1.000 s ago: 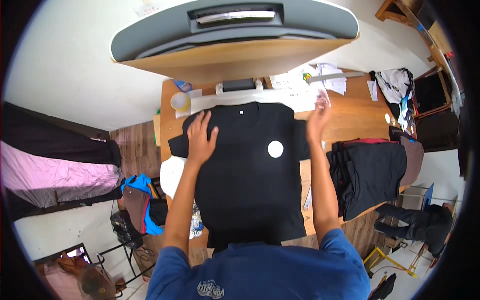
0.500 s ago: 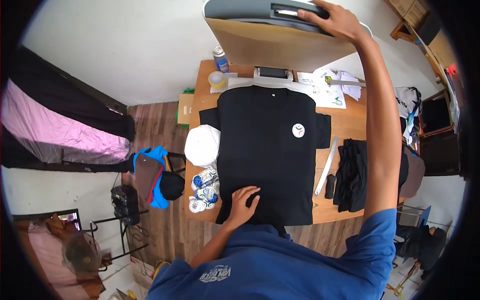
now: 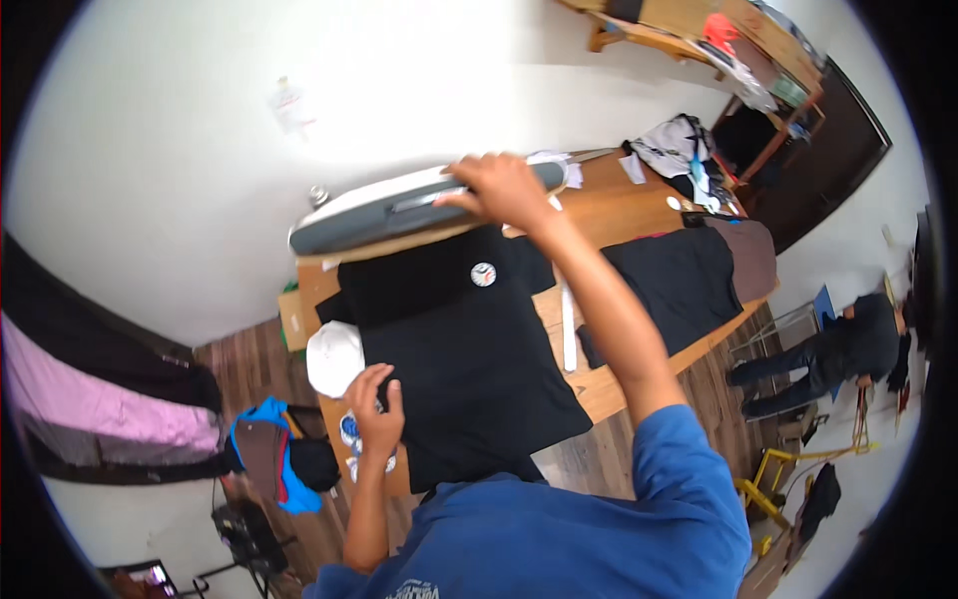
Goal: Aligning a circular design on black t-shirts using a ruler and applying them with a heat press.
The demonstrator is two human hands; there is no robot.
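Observation:
The grey and white lid of an ironing press (image 3: 339, 226) hangs tilted over the far end of a black T-shirt (image 3: 459, 349). My right hand (image 3: 504, 190) is wrapped round the handle on the lid's front edge. A round white emblem with a small dark and red design (image 3: 483, 275) shows on the shirt's chest, just in front of the lid. At the shirt's left edge is my left hand (image 3: 377, 414), open with thumb and fingers apart. Beneath and beside it lie several round blue-and-white patterned pieces (image 3: 350, 431), partly hidden by the hand.
Left of the shirt stands a round white object (image 3: 335, 358). A ruler (image 3: 569, 329) and folded black clothing (image 3: 674, 285) lie on the wooden table (image 3: 619, 215) to the right. Another person (image 3: 848, 344) stands at far right. Clothes rest on a stool (image 3: 279, 454) at left.
The press lid has swung down toward the shirt with my right hand on its handle. My left hand has shifted off the shirt's lower front to its left edge. The view has turned right.

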